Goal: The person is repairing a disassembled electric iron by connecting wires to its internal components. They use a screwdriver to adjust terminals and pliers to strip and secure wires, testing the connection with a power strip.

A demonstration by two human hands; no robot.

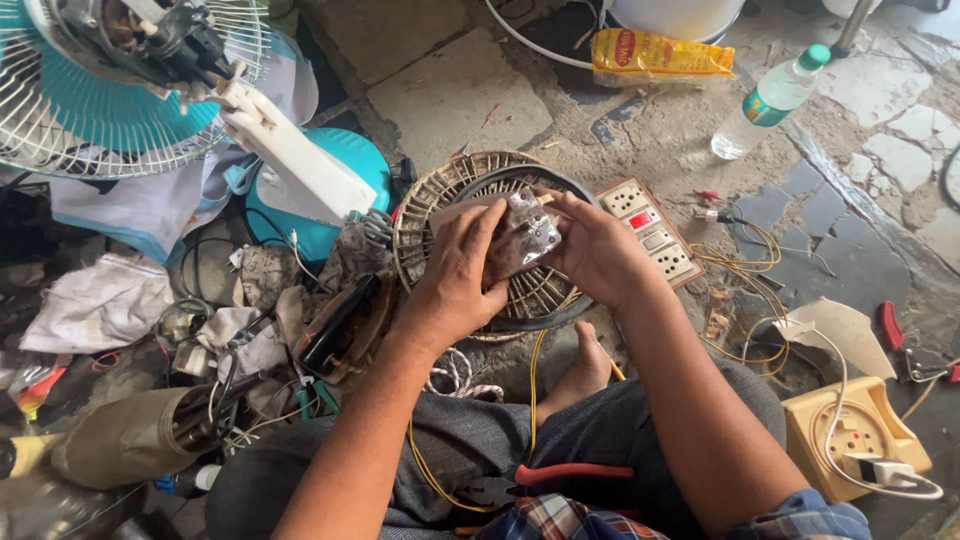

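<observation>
Over the stone floor [450, 90], small plastic packet [525, 240] pinched between both hands' grip.

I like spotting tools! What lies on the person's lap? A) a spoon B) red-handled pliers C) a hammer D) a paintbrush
B: the red-handled pliers rest across the grey trousers on the lap, below both hands, the left hand and right hand, which hold a small clear-wrapped part.
</observation>
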